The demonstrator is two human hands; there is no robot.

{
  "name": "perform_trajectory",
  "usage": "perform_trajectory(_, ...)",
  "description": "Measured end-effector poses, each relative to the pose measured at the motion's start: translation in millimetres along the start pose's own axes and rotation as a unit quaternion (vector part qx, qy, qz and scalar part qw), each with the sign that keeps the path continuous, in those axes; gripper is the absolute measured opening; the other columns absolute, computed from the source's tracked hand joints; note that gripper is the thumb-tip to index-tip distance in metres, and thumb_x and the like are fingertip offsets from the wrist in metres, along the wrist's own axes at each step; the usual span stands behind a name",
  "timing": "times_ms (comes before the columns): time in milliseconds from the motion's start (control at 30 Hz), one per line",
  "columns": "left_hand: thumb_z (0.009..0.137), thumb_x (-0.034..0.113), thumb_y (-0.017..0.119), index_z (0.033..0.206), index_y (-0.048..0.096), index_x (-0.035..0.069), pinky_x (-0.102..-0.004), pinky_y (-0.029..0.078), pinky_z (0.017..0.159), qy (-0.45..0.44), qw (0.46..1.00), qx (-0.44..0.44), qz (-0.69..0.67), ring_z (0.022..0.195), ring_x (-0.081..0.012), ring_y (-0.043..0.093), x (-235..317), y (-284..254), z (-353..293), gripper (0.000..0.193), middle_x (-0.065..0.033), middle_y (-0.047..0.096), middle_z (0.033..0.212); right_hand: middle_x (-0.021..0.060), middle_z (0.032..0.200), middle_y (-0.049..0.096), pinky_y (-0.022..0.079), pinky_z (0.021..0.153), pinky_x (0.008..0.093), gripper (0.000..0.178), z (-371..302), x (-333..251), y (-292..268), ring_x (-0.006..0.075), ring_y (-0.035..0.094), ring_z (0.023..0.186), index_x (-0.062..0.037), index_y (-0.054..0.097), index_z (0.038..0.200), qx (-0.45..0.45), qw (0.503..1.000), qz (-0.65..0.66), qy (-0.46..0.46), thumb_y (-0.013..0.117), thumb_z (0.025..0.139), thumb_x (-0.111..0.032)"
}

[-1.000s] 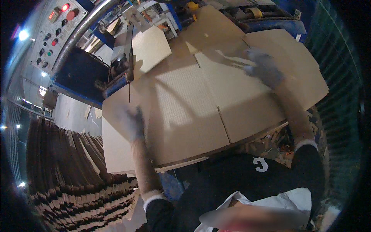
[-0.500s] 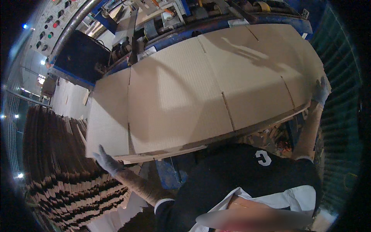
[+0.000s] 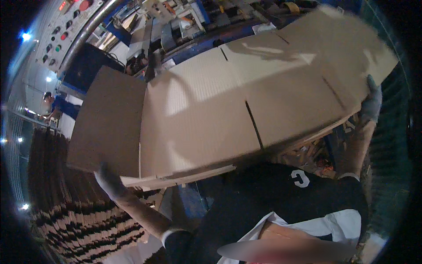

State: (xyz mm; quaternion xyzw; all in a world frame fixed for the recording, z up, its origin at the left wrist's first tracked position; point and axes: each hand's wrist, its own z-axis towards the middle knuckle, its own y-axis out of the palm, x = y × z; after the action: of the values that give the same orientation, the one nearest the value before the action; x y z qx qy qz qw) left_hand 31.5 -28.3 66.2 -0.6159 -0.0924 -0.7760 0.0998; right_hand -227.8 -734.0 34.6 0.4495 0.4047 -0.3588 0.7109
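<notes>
A large slotted cardboard sheet (image 3: 198, 127) spreads out in front of me, with dark slots and crease lines across it. Its left panel (image 3: 107, 123) is tilted up along a crease and lies in shade; the right end is raised and blurred. My left hand (image 3: 110, 182), in a pale glove, closes on the near edge of the left panel, its fingers partly hidden. At the near right edge my right hand (image 3: 372, 100), gloved in grey, grips the raised end. More cardboard layers (image 3: 202, 176) show beneath the sheet's near edge.
Beyond the sheet stands a blue machine with rollers (image 3: 224, 20). A control panel (image 3: 66, 31) with knobs and buttons is at the far left. A tall stack of cardboard (image 3: 83, 220) rises at my left. Another person (image 3: 61, 105) is in the left background. Cardboard scraps (image 3: 307, 154) lie below right.
The sheet's left panel has tilted up and its right end has lifted. My left hand has moved slightly left and closed on the edge; my right hand has risen slightly.
</notes>
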Motion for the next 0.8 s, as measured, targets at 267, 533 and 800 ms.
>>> perform_trajectory(267,0.083,0.005,0.054,0.119,0.058,0.001,-0.0477,0.042,0.094,0.255,0.906,-0.197,0.275,0.109,-0.0362,0.054,-56.4,78.2,-148.0,0.037,-0.0176,0.055,0.124,0.008,0.124,0.059,0.037,0.103,0.0461,0.036,-134.0,-8.7,-0.2,0.0283,0.052,0.118,-0.0119,0.064,0.111,-0.514,0.637,-0.469,-0.331,0.058,0.076,-0.009)
perform_trajectory(533,0.081,0.009,0.053,0.13,0.049,0.008,-0.0542,0.03,0.107,0.379,0.639,-0.447,0.499,0.127,-0.0375,0.043,-61.8,153.2,-147.8,0.049,-0.0183,0.044,0.138,0.0084,0.132,0.052,0.03,0.109,0.0499,0.042,-110.1,30.6,41.5,0.0319,0.047,0.123,-0.0201,0.056,0.12,-0.649,0.462,-0.463,-0.39,0.061,0.079,-0.028)
perform_trajectory(800,0.078,0.009,0.059,0.134,0.044,0.004,-0.0502,0.028,0.11,0.421,0.679,-0.338,0.497,0.129,-0.0381,0.041,-85.5,169.3,-81.6,0.058,-0.0193,0.043,0.14,0.0142,0.135,0.048,0.029,0.108,0.0497,0.066,-60.4,84.3,107.8,0.0352,0.041,0.128,-0.0067,0.053,0.127,-0.626,0.522,-0.435,-0.383,0.064,0.077,-0.049)
